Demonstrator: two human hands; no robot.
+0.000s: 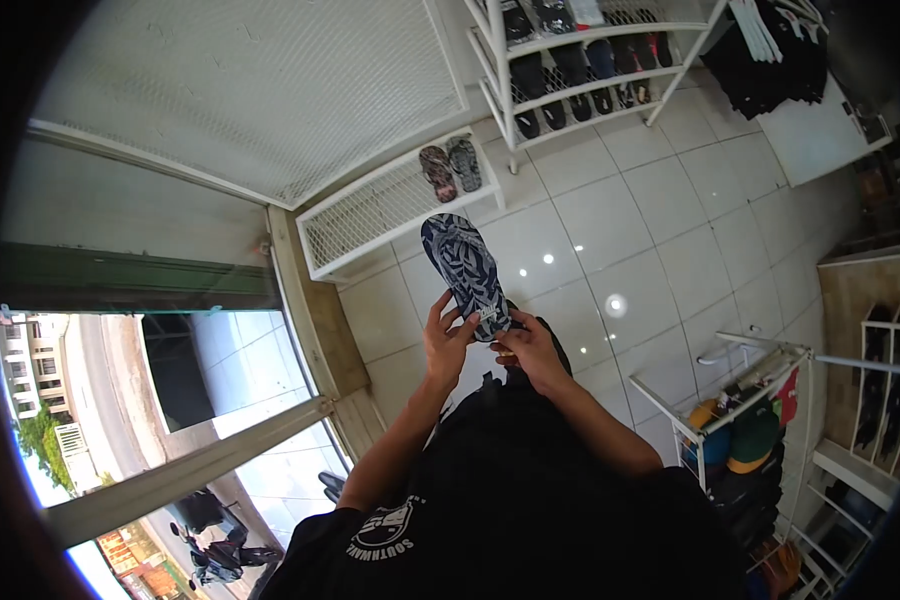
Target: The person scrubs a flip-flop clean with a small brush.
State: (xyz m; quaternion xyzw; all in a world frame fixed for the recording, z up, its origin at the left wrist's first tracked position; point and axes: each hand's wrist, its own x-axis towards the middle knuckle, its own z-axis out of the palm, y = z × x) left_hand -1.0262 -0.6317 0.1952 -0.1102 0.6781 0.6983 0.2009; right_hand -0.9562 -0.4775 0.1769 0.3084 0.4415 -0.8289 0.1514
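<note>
Well, a leaf-patterned flip-flop [460,262] held up in both hands;
left hand [448,340] pinches its near end from the left, right hand [528,350] from the right; it hangs above tiled floor [560,230], nearer than the low mesh rack [365,222], whose right end bears two sandals [438,174].

Flip-flop [457,258]: dark navy, pale grey leaf print, rounded far end, small white marking toward near end. Held up at near end by left hand [449,338] and right hand [528,348], far end angled left. Straps blend into print.
</note>
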